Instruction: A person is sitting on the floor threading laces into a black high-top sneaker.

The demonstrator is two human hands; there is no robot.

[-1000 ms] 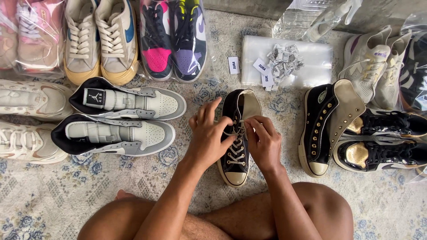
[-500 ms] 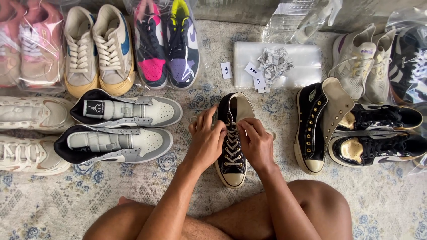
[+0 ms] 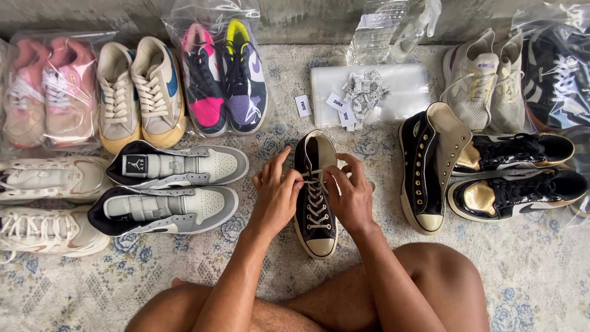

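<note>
A black high-top canvas sneaker [image 3: 318, 227] with cream laces and a cream toe cap stands on the rug between my knees, toe toward me. My left hand [image 3: 275, 195] grips its left side and pinches a lace end near the upper eyelets. My right hand [image 3: 349, 195] pinches the other lace end on the right side. Its unlaced mate [image 3: 430, 178] lies just to the right, tongue folded out.
Grey-and-black high-tops [image 3: 172, 190] lie at left, cream sneakers [image 3: 43, 203] beyond them. Bagged pairs [image 3: 224, 80] line the back wall. A clear bag with paper tags [image 3: 362, 92] lies behind the shoe. Black-and-gold sneakers [image 3: 522, 184] sit at right on the patterned rug [image 3: 541, 270].
Both hands have slid up the laces toward the shoe's upper eyelets, drawing them tight. The view has tilted so everything sits lower in frame.
</note>
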